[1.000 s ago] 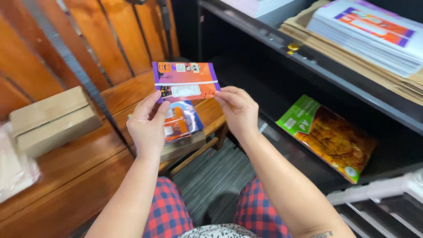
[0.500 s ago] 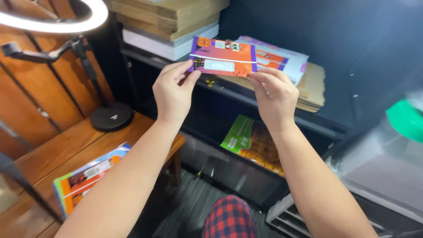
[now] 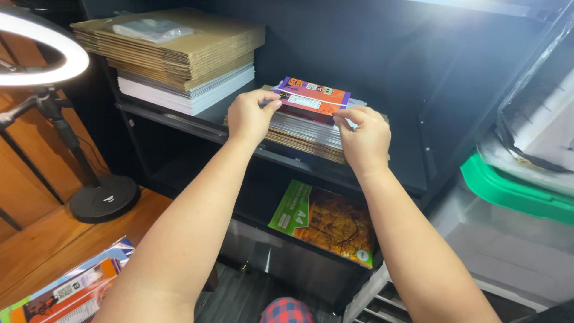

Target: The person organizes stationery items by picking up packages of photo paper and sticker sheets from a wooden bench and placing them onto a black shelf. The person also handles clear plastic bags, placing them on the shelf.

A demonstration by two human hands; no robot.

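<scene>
The card (image 3: 314, 96) lay flat on top of the pile (image 3: 308, 128) on the shelf (image 3: 197, 119); its long side ran left to right, from one hand to the other. The left hand (image 3: 250, 116) pinched the card's left end with closed fingers; the right hand (image 3: 365, 136) pinched the right end the same way, a bit lower and closer to the body. Both hands were right on it, so neither was nearer. The card sat between the fingers, a little past them toward the back of the shelf; a stack of cardboard (image 3: 173, 45) stood well apart to the left.
</scene>
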